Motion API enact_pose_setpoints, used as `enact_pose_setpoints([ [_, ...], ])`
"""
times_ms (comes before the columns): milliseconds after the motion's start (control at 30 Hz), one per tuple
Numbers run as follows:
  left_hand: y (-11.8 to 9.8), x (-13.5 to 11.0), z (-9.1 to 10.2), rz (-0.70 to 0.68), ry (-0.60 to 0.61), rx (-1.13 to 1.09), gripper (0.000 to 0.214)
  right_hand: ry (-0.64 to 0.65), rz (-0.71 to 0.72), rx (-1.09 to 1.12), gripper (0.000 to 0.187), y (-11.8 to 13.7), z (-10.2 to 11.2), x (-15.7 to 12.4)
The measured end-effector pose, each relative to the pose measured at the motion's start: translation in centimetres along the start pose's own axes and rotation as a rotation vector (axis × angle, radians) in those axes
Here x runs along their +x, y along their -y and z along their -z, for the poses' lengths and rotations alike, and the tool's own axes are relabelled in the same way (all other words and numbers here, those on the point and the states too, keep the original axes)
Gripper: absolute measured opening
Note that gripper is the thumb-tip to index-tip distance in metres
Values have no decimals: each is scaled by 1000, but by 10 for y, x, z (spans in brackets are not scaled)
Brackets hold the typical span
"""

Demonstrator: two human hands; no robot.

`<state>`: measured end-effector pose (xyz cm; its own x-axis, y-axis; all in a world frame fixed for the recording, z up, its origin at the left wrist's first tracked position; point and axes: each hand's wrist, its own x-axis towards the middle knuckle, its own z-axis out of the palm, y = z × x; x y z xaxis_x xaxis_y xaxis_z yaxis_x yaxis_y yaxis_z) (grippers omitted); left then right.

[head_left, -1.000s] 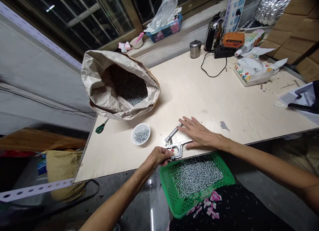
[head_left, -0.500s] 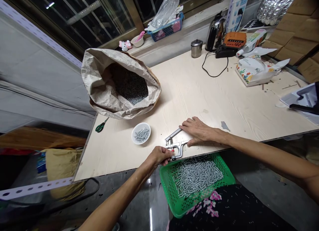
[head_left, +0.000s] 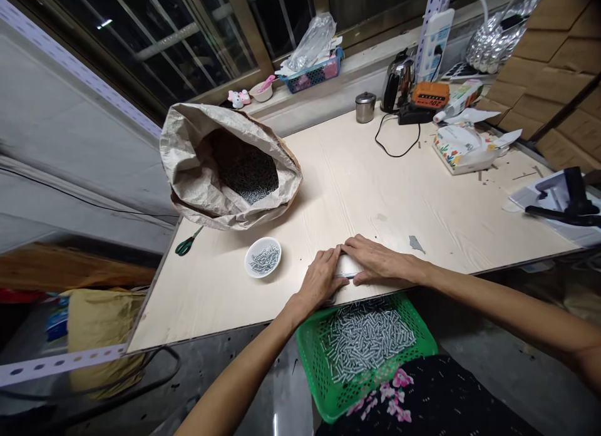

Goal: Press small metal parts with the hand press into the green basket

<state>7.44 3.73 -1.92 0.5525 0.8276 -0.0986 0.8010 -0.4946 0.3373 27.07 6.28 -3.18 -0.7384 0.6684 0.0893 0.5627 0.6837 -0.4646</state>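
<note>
Head view. At left, a white bowl [head_left: 254, 274] of small metal pieces [head_left: 265, 259] stands apart from my left hand [head_left: 322, 277], which grips the metal tool [head_left: 345, 275], mostly hidden, at the surface's [head_left: 338, 173] near edge. Uneven pressure could twist the tool off that edge into the green basket [head_left: 313, 361] below, scattering metal cylinders [head_left: 369, 339]; my right hand [head_left: 381, 260], gripping the tool's right part, risks pinched fingers.

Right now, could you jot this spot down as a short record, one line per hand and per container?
Left hand: covering most of a metal tool
Right hand: at the tool's other end, close to the left fingertips
Green basket: below the table edge, holding small metal pieces
White bowl: on the table, more metal pieces
Sack: mouth open, metal pieces inside
</note>
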Motion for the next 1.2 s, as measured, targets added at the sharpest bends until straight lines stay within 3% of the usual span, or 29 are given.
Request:
enact_pose_setpoints([
  [133,1,6,4,12,63,75,68,-18,-71,-48,58,-3,1,-10],
  [300,-8,4,6,47,69,50,17,-17,-61,-121,11,3,-10,-8],
  [367,-10,4,4,66,60,23,10,-21,-65,-135,4,5,-14,-6],
  [500,-8,2,0,100,21,-6,15,-40,-61,-154,9,7,-9,-5],
  [600,1,-8,2,121,-133,-86,52,-119,-3,-116,48,6,2,-10],
  [667,10,-20,7,169,-278,-165,60,-166,14,-81,62,8,7,-14],
  [800,25,-48,18,406,-476,-316,32,-143,-7,-90,42,16,-5,-16],
  [933,32,-68,16,558,-485,-404,27,-125,34,-145,11,21,-35,-6],
  [1067,35,-80,11,626,-511,-423,30,-196,101,-124,12,19,-49,2],
  [1200,34,-85,8,639,-508,-399,30,-263,34,-89,16,15,-40,0],
])
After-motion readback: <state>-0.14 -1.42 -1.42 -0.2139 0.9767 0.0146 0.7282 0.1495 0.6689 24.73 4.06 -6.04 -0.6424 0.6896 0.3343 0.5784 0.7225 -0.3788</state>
